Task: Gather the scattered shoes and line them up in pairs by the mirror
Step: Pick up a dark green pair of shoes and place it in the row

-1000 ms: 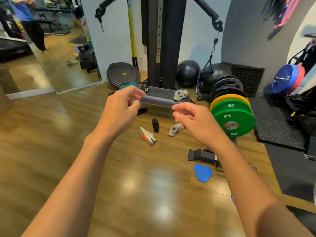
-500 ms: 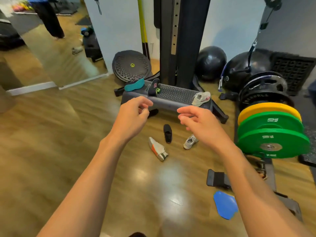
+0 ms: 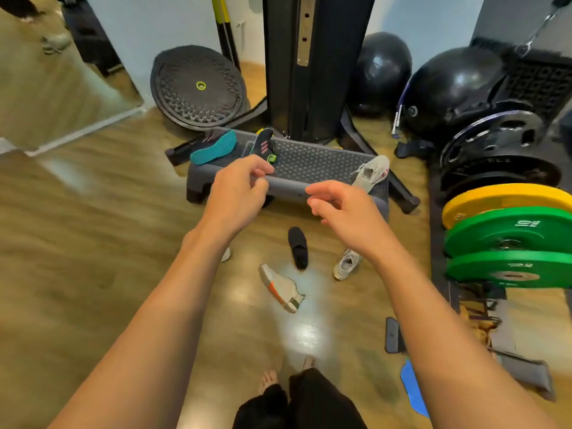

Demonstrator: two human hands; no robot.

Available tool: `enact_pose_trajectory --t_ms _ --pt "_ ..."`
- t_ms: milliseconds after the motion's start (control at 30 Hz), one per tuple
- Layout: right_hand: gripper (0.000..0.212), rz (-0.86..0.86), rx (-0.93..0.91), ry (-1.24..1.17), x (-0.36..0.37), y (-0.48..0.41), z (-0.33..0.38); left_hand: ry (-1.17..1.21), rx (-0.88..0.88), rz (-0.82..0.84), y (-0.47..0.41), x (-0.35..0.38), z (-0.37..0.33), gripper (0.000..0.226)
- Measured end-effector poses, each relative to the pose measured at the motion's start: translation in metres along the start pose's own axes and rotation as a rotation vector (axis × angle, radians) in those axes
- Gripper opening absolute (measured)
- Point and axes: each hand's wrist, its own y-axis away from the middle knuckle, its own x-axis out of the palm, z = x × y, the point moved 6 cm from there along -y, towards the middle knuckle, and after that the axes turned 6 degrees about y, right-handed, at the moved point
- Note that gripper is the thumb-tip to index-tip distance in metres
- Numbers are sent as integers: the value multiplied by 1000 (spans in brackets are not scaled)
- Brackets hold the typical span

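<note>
Both my arms reach forward over the wooden floor. My left hand (image 3: 240,188) and my right hand (image 3: 342,205) hang with loosely curled fingers and hold nothing. Below them on the floor lie a black slipper (image 3: 297,247), a grey sneaker with an orange stripe (image 3: 283,287) and a light grey sneaker (image 3: 346,264). On the grey step platform (image 3: 288,188) sit a teal-soled shoe (image 3: 213,147), a black shoe with pink stripes (image 3: 263,144) and a grey sneaker (image 3: 371,173). The mirror (image 3: 55,63) stands at the far left.
A black machine column (image 3: 303,66) rises behind the step. A round balance board (image 3: 198,85) leans on the wall. Black exercise balls (image 3: 383,72) and stacked weight plates (image 3: 510,239) fill the right side. A blue pad (image 3: 413,388) lies near my bare feet (image 3: 269,379).
I have moved closer to the step and the shoes, and the view has tilted down. Both hands stay raised and hold nothing.
</note>
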Motion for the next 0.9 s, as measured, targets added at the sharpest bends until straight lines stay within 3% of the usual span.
enact_pose_trajectory --t_ms 200,467,733,900 --pt "24 12 44 -20 26 -135 -12 -54 -47 13 -114 16 64 27" --pt "30 24 181 -87 122 -320 -56 -93 -136 34 -260 58 198 27" --pt "36 -120 561 -100 247 -502 -182 -60 -109 221 -389 169 347 29" --pt "45 -168 729 59 306 -573 -261 -163 -177 298 -436 207 443 31"
